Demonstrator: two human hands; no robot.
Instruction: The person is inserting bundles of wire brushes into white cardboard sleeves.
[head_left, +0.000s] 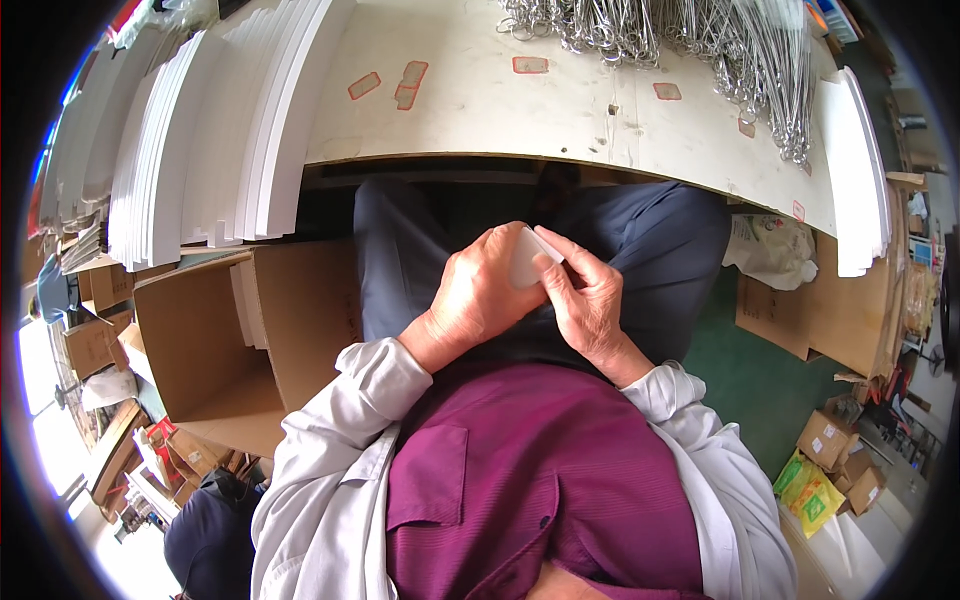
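Observation:
Over my lap, both hands are closed on a small white flat piece (530, 260) with a pale, smooth face; its exact kind is unclear. My left hand (487, 283) wraps around its left side, fingers curled and partly hidden. The thumb and fingers of my right hand (588, 300) pinch its right edge. Beyond my hands is the front edge of a pale worktable (470, 110). A big heap of thin metal rods with looped ends (700, 50) lies at its far right.
Tall stacks of white folded card (230, 120) stand at the table's left, with another white stack (850, 170) at the right edge. An open cardboard box (215, 350) sits left of my legs. More cardboard (775, 310) and a whitish bag (770, 250) are at the right.

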